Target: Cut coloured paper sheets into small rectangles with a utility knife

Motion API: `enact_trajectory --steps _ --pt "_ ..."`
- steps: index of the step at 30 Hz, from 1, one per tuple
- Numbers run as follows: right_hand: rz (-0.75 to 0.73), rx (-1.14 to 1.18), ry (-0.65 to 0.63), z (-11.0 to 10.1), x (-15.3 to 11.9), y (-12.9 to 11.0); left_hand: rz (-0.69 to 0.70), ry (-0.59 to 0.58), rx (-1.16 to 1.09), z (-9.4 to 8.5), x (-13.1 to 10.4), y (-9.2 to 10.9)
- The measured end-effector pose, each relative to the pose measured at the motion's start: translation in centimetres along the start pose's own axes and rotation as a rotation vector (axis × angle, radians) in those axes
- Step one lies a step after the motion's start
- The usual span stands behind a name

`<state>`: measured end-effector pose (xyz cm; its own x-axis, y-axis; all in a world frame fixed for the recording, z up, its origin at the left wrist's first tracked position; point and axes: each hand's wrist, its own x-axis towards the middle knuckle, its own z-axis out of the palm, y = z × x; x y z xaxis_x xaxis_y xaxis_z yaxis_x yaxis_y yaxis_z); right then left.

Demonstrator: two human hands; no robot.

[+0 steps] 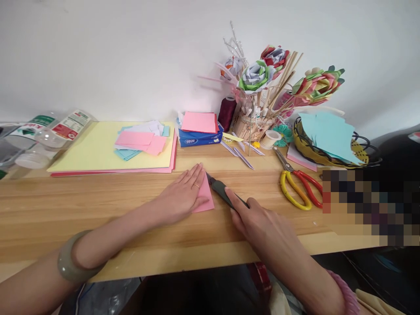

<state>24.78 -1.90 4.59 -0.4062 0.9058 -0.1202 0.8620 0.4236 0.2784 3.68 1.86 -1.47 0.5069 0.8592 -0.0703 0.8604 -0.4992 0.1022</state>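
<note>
The pink paper (206, 200) is pressed to the counter (183, 240) by the opened left hand (180, 194). At its twelve o'clock, the knife's (223, 191) tip is placed, the handle clamped in the right hand (262, 221).

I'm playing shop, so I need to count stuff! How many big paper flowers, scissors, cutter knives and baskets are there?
Big paper flowers: 4
Scissors: 1 pair
Cutter knife: 1
Basket: 1
Total: 7

White wall (131, 52) — wooden table (59, 205).
</note>
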Motion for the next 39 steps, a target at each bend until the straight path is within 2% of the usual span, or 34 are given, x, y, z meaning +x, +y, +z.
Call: enact_trajectory --steps 14,24,27,33,35,39 --pt "0.012 -0.003 0.099 1.0 -0.3 -0.5 -0.017 -0.002 -0.053 -0.4 0.0 0.2" --pt "0.11 0.016 0.079 1.5 2.4 1.3 -0.009 0.056 -0.151 -0.3 -0.4 0.0" --pt "0.134 0.005 0.12 2.3 3.9 2.7 -0.037 0.113 -0.292 -0.5 -0.5 -0.2" --pt "0.133 0.01 0.233 3.5 7.1 5.6 -0.19 0.329 -0.596 -0.6 0.5 -0.8" --pt "0.104 0.017 0.296 3.3 7.8 5.8 -0.242 0.354 -0.657 -0.7 1.0 -1.0" --pt "0.006 0.075 0.441 2.5 8.5 5.0 -0.235 0.349 -0.764 -1.0 1.7 -1.1"
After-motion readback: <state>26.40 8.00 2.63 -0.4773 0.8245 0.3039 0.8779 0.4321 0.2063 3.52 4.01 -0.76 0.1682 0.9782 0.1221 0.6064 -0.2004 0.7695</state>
